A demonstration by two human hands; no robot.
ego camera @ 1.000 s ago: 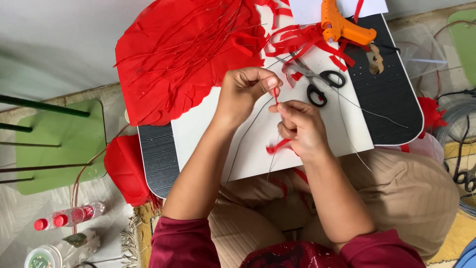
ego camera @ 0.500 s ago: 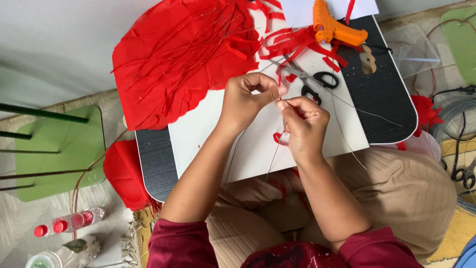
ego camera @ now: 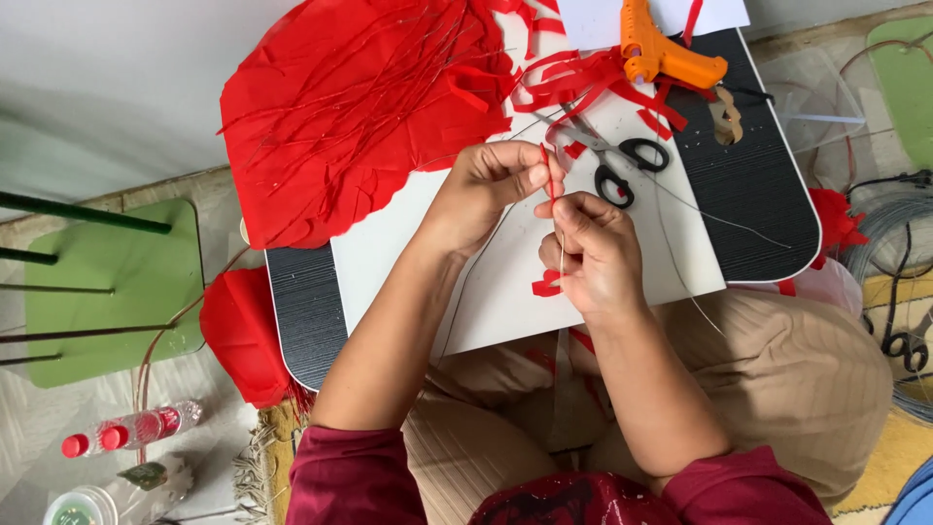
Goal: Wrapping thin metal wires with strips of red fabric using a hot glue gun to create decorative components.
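Observation:
My left hand (ego camera: 491,190) and my right hand (ego camera: 595,255) meet over a white sheet (ego camera: 486,282) on a small dark lap table (ego camera: 758,185). Between their fingertips they pinch a thin wire wrapped in a narrow red paper strip (ego camera: 549,180). The wire runs down past my right hand towards my lap. A loose curl of red strip (ego camera: 546,286) hangs just left of my right hand.
A big red paper piece with several red-wrapped wires (ego camera: 360,107) lies at the table's far left. Black-handled scissors (ego camera: 622,165), an orange glue gun (ego camera: 666,53) and red strips (ego camera: 583,78) lie beyond my hands. Green stool (ego camera: 107,282), bottles (ego camera: 126,433), wire coil (ego camera: 899,243).
Both hands have shifted slightly together while turning the strip on the wire; the right hand sits a little lower and the strip's loose end has moved.

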